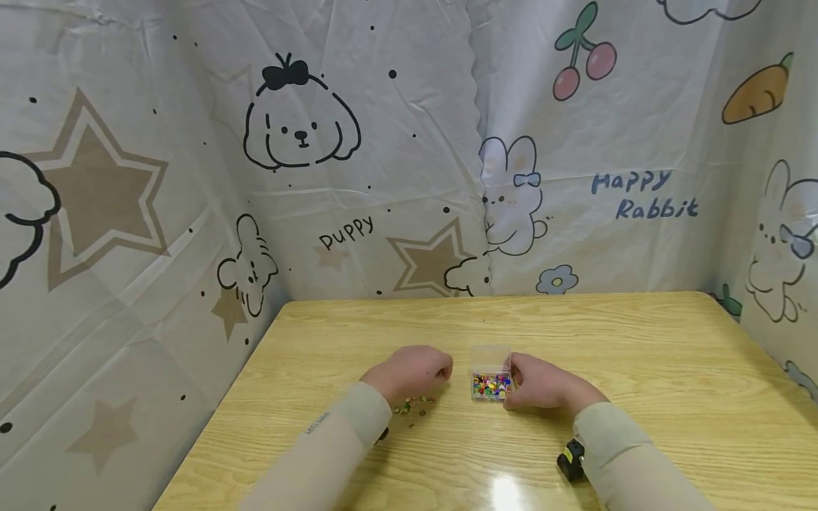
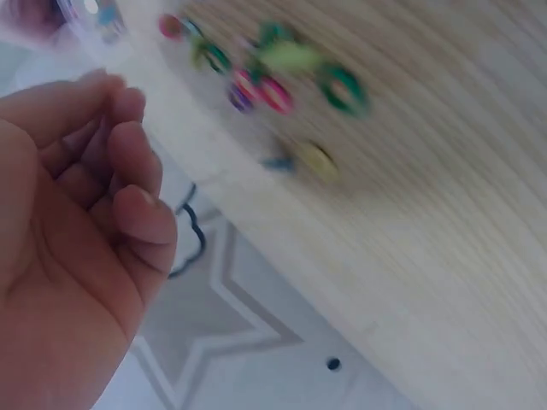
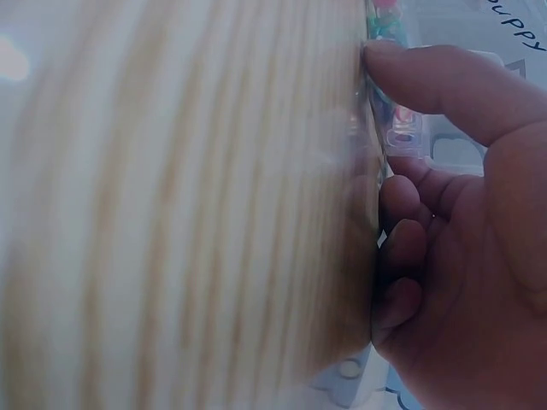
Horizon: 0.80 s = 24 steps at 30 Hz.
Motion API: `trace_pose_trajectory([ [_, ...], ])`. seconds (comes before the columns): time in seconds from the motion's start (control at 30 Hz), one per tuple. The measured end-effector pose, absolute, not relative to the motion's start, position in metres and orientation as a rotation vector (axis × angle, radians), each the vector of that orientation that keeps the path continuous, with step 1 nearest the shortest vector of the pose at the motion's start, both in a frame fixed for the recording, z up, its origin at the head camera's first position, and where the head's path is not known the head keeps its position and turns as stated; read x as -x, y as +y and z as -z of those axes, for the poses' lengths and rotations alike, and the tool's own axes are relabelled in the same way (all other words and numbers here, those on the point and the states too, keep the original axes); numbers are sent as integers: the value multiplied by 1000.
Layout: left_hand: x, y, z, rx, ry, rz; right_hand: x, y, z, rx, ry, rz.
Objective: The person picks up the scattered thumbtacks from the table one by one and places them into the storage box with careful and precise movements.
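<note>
Near the table's middle stands a small clear plastic box (image 1: 491, 387), its lid (image 1: 491, 357) raised at the back. Bright multicoloured little pieces (image 1: 488, 384) fill it. My right hand (image 1: 542, 382) grips the box's right side, thumb at the near corner and fingers towards the back. To the left, my left hand (image 1: 412, 372) hovers close to the box with fingers curled and thumb and index tips together; I cannot tell if something tiny is between them. Below it lie several loose ring-like pieces (image 2: 344, 88), green, pink and yellow, blurred in the left wrist view.
A light wooden table (image 1: 345, 326) carries everything. A patterned white curtain (image 1: 422, 142) stands behind it and at both sides. By the right sleeve sits a small black device (image 1: 571, 460) with a yellowish mark; another dark bit (image 1: 383, 434) shows under the left sleeve.
</note>
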State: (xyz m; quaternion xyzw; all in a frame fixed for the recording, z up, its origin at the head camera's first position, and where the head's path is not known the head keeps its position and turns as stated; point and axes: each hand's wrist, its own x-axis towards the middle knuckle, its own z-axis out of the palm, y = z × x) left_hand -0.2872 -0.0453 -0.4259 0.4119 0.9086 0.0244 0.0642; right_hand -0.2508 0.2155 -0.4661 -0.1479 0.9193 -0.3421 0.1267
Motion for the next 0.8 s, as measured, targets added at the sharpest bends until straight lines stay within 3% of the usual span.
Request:
trace_pose_trajectory([
  [0.27, 289, -71, 428, -1148, 2666, -106, 251, 215, 467, 422, 2669, 995],
  [0.8, 285, -72, 434, -1057, 2660, -73, 252, 215, 468, 415, 2678, 983],
])
